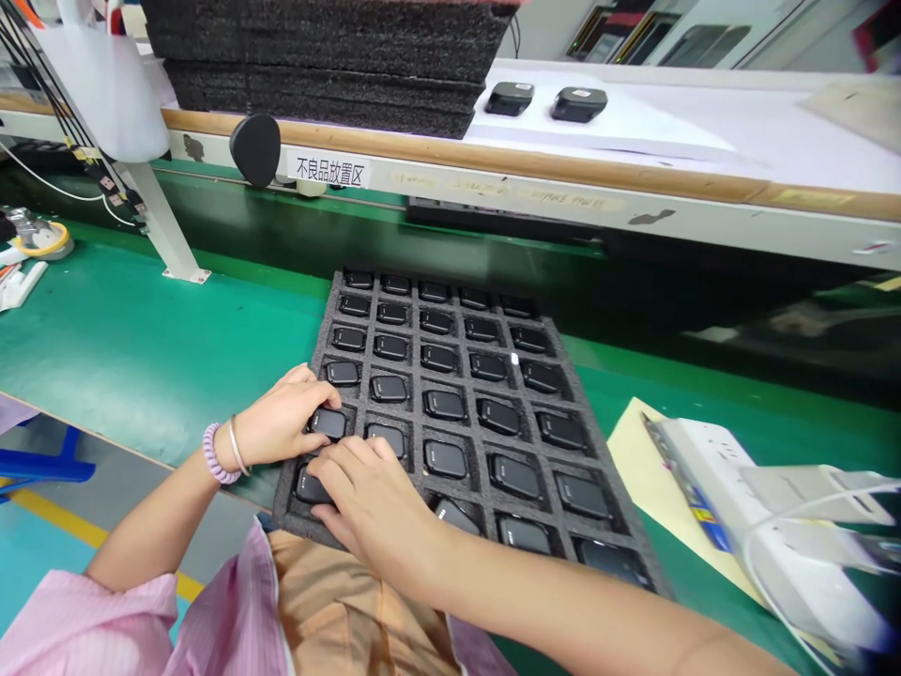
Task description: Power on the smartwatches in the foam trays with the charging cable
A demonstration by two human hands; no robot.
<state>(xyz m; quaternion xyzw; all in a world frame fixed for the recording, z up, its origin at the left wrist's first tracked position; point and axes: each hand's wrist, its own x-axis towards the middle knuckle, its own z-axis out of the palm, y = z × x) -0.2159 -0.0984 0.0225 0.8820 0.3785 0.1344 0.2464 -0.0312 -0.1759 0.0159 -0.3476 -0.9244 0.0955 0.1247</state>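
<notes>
A dark foam tray [415, 418] lies on the green table, its compartments filled with black watch-like devices [444, 405]. At its left edge, my left hand [285, 418] has thumb and index finger around a black device [328, 423] that sits in a compartment. Just below, my right hand [370, 493] bends over the nearest left compartment, with thumb and fingers on another black device [310, 486]; part of that device is hidden under the fingers.
A white power strip [732, 498] with plugs and a cable stands on yellow paper [633, 437] at the right. Above runs a shelf [450, 174] bearing stacked black foam [330, 66] and two black devices [578, 103]. A tape roll [53, 241] lies far left.
</notes>
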